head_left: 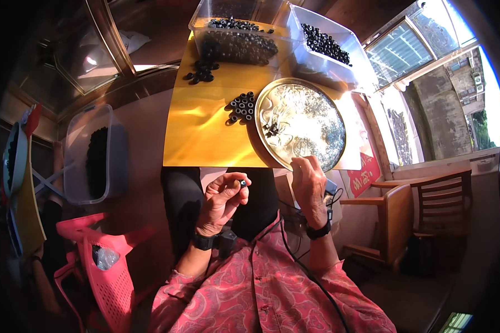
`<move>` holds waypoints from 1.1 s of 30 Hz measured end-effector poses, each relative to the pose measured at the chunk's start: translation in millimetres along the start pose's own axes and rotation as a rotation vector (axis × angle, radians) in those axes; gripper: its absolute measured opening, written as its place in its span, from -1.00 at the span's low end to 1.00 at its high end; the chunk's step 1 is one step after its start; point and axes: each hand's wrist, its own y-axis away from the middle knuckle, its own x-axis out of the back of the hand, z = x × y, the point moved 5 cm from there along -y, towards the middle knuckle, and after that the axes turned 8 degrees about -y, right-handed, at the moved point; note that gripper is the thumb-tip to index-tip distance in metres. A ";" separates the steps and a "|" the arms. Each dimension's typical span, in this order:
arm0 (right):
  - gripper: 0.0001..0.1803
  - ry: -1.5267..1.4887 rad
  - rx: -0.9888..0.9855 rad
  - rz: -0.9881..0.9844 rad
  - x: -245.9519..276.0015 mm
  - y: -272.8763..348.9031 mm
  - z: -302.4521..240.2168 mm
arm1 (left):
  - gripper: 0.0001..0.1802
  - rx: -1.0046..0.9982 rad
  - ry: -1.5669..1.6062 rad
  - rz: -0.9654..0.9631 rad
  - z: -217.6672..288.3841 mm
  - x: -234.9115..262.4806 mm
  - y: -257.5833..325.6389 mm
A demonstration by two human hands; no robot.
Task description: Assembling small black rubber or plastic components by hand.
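My left grip [221, 201] is closed on a small black piece [243, 183], pinched between thumb and fingertips in front of my lap, just off the near edge of the yellow counter [197, 130]. A pale greenish spot shows on it; I cannot make out more detail. It looks very light and stiff, so I judge that it needs only a gentle pinch across its round side, with the ends left uncovered. Being smooth and rounded, it may roll or slip out if I squeeze off centre; breaking it seems less likely than dropping it.

My right grip [310, 186] is at the near rim of the round metal tray [316, 127], fingers bent and bunched; I cannot tell whether they hold anything or touch the rim. A few small dark bits [270, 129] lie on the tray's left part. Beside it on the counter, a cluster of black rings [243, 107] sits close together, many with holes facing up. Those look just as hard; I would take one by its outer wall, fingertips on opposite sides.
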 end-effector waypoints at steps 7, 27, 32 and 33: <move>-0.92 0.105 -0.148 -0.113 3.7 1.8 28.1 | -0.76 0.019 -0.014 0.008 -3.4 2.0 0.5; -0.85 0.084 -0.092 -0.076 -37.0 -30.0 8.2 | -0.75 0.016 0.042 0.018 -4.8 4.1 0.7; -0.85 0.030 -0.014 -0.076 -54.1 -44.0 2.5 | -0.77 0.010 0.015 0.036 -2.0 7.2 1.6; -0.85 0.059 -0.042 -0.102 -58.9 -46.3 2.4 | -0.77 0.011 0.017 0.036 -1.9 7.2 1.5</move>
